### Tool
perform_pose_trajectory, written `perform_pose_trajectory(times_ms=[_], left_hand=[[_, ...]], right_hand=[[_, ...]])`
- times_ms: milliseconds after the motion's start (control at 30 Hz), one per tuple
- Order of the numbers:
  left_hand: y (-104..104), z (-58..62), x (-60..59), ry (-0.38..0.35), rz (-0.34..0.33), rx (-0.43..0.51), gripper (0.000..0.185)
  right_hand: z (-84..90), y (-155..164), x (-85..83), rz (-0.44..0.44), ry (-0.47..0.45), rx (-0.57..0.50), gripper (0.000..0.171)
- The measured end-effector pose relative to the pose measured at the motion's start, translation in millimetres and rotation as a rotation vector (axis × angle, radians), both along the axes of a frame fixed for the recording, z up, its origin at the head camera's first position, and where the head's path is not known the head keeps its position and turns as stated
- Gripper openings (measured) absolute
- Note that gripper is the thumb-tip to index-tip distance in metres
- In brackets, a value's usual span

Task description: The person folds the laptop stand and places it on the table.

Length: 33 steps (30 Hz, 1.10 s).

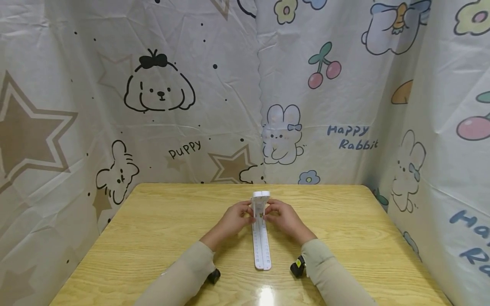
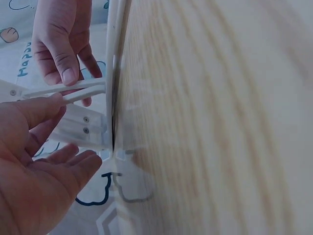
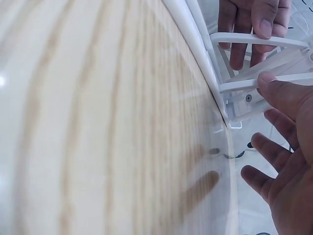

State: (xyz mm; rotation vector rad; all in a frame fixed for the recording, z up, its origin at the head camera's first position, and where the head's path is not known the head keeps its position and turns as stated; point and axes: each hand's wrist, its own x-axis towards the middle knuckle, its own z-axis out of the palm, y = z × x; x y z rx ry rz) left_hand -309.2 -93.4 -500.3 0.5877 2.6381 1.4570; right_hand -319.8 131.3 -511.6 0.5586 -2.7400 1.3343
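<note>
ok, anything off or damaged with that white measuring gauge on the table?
Nothing stands out. The white gauge lies flat and straight on the table, its end piece upright, left hand and right hand touching it from either side. No visible damage.

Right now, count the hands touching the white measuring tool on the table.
2. The left hand touches the left side of the measuring tool's upright part, and the right hand touches its right side. The tool's flat base lies on the wooden table. None seems hidden.
</note>
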Motion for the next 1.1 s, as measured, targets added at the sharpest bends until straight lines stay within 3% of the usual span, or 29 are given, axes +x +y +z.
perform_pose_trajectory(times_ms=[300,567,967,1100], left_hand=[[-0.3,8.8,-0.1,-0.008,-0.032,-0.006,0.008],[-0.3,5.3,-0.6,0.004,-0.055,0.033,0.009],[-0.2,0.8,-1.2,-0.071,-0.044,0.069,0.007],[-0.5,2.1,0.2,-0.064,-0.05,0.068,0.007]], right_hand=[[-0.7,0.9,-1.3,0.011,-0.048,-0.055,0.007],[-0.2,-0.3,-3.1,0.018,-0.046,-0.081,0.006],[-3.5,-3.6,-4.0,0.016,-0.066,-0.105,0.008],[-2.8,-4.4,-3.5,0.016,-0.067,-0.113,0.008]])
